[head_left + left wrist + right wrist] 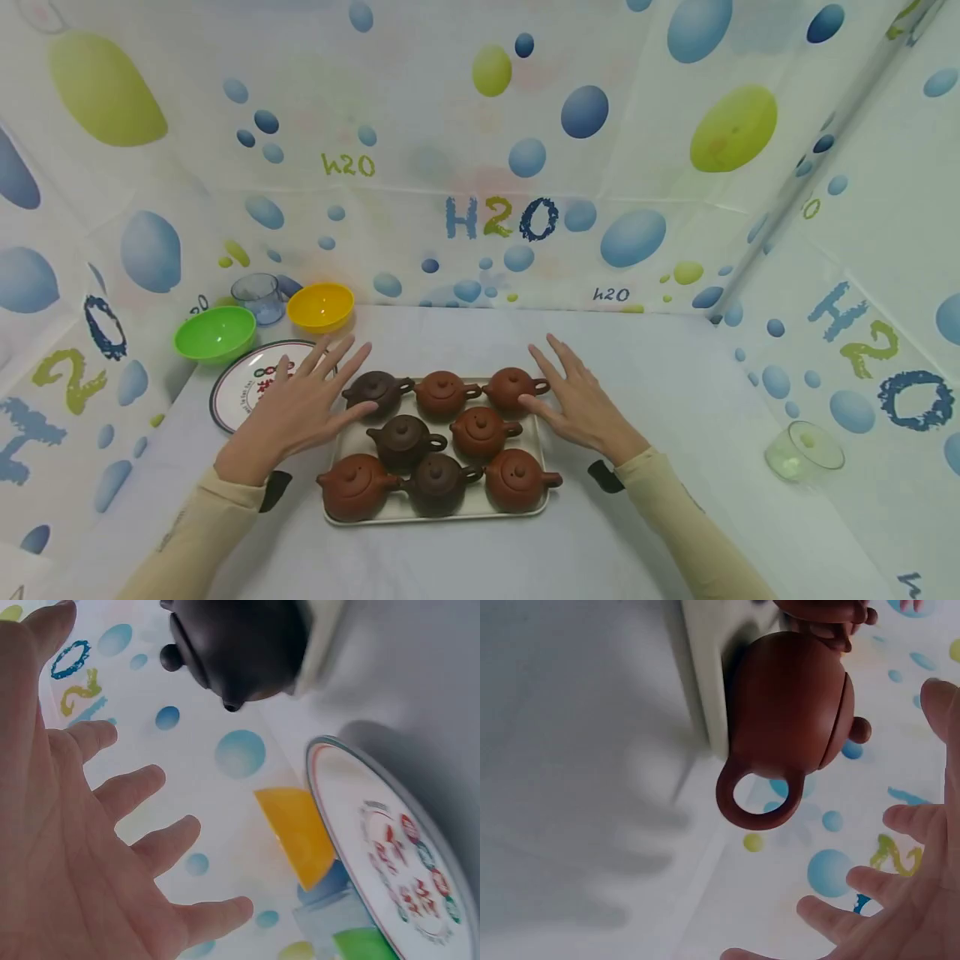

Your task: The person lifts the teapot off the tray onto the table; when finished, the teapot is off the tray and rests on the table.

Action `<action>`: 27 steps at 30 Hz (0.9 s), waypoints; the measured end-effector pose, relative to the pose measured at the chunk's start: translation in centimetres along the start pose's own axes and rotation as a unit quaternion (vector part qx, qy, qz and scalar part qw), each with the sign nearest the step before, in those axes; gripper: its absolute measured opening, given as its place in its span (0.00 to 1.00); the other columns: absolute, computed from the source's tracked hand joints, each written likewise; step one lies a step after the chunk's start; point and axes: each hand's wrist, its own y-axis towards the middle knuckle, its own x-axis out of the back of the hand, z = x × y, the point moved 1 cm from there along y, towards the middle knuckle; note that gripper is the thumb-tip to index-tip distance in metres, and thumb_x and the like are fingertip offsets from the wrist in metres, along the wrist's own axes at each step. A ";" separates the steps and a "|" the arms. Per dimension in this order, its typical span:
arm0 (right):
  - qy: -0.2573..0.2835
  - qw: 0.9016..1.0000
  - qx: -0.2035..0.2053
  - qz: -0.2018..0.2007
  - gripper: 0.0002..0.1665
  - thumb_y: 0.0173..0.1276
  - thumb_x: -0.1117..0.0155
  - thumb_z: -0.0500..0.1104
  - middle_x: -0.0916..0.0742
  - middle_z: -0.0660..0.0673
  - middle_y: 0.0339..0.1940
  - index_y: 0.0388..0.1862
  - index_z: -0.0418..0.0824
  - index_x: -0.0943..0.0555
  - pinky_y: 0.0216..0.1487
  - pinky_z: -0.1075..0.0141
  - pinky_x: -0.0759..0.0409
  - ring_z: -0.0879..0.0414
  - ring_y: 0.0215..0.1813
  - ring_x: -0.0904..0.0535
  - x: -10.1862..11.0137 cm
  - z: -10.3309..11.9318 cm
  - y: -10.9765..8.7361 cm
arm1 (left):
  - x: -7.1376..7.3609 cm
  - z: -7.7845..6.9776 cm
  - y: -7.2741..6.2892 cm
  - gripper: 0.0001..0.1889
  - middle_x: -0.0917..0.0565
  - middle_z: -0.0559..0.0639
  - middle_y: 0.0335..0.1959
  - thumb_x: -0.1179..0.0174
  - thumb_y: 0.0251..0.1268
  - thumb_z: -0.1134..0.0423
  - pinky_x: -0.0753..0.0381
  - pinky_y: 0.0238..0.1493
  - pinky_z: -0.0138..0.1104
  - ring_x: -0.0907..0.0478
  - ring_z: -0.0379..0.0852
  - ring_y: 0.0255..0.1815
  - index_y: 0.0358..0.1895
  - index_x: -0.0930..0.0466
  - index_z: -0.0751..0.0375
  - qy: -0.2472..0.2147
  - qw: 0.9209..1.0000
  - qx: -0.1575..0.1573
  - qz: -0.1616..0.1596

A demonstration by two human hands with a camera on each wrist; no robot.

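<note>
Several small clay teapots stand in rows on a cream tray (480, 505), some reddish brown, others dark brown. My left hand (303, 408) hovers with spread fingers over the tray's left side, nearest the dark teapot (377, 392) at the back left. In the left wrist view that dark teapot (240, 645) is apart from the fingers. My right hand (581, 404), fingers also spread, is beside the back right reddish teapot (514, 388). The right wrist view shows a gap between this hand and the reddish teapot (787, 705), whose loop handle overhangs the tray's edge. Neither hand holds anything.
Left of the tray lies a white plate (238, 392) with a dark rim and red lettering. Behind it stand a green bowl (216, 335), a yellow bowl (321, 308) and a clear bluish cup (259, 298). A greenish glass cup (804, 452) stands far right. Patterned sheets enclose the table.
</note>
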 end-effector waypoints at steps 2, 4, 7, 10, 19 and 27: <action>0.000 1.000 0.007 -0.010 0.49 0.80 0.39 0.65 0.47 0.39 0.92 0.90 0.52 0.45 0.78 0.23 0.35 0.34 0.90 0.47 0.0 -0.2 -0.2 | -0.2 0.2 -0.5 0.45 0.42 0.61 0.88 0.46 0.76 0.30 0.45 0.76 0.81 0.46 0.72 0.87 0.87 0.44 0.48 0.003 1.000 -0.003 0.000; -0.002 1.000 0.013 -0.023 0.47 0.80 0.39 0.63 0.45 0.38 0.92 0.89 0.51 0.43 0.77 0.24 0.31 0.34 0.89 0.44 -0.1 -0.4 -0.3 | -0.4 0.5 -1.1 0.44 0.40 0.61 0.88 0.46 0.77 0.31 0.41 0.77 0.79 0.43 0.72 0.86 0.87 0.43 0.49 -0.001 1.000 -0.010 -0.005; 0.003 0.999 0.020 -0.043 0.43 0.81 0.38 0.60 0.41 0.37 0.90 0.88 0.49 0.39 0.73 0.26 0.26 0.33 0.87 0.38 -0.2 -0.6 -0.3 | -0.6 0.9 -1.9 0.43 0.39 0.62 0.87 0.44 0.78 0.34 0.33 0.78 0.72 0.39 0.70 0.85 0.87 0.42 0.51 -0.047 0.999 -0.025 0.005; 0.019 0.998 0.020 -0.059 0.41 0.82 0.37 0.58 0.38 0.37 0.89 0.86 0.47 0.36 0.71 0.31 0.21 0.33 0.85 0.34 -0.2 -0.8 -0.2 | -0.8 1.5 -2.8 0.42 0.40 0.61 0.88 0.42 0.79 0.37 0.24 0.75 0.65 0.32 0.69 0.81 0.87 0.44 0.50 -0.115 0.992 -0.033 0.030; 0.075 0.994 0.004 -0.078 0.33 0.81 0.34 0.52 0.30 0.34 0.82 0.78 0.42 0.26 0.71 0.39 0.17 0.35 0.76 0.24 -0.7 -1.8 0.4 | -1.6 3.2 -4.5 0.40 0.24 0.59 0.78 0.26 0.68 0.54 0.13 0.66 0.46 0.18 0.62 0.71 0.81 0.30 0.55 -0.169 0.979 -0.115 -0.026; 0.140 0.988 -0.033 -0.047 0.25 0.84 0.38 0.48 0.21 0.32 0.65 0.71 0.36 0.22 0.52 0.52 0.12 0.42 0.55 0.15 -1.2 -2.4 0.9 | -2.4 3.6 -5.3 0.32 0.15 0.53 0.70 0.26 0.67 0.55 0.11 0.62 0.43 0.14 0.56 0.66 0.73 0.20 0.59 -0.194 0.975 -0.105 0.020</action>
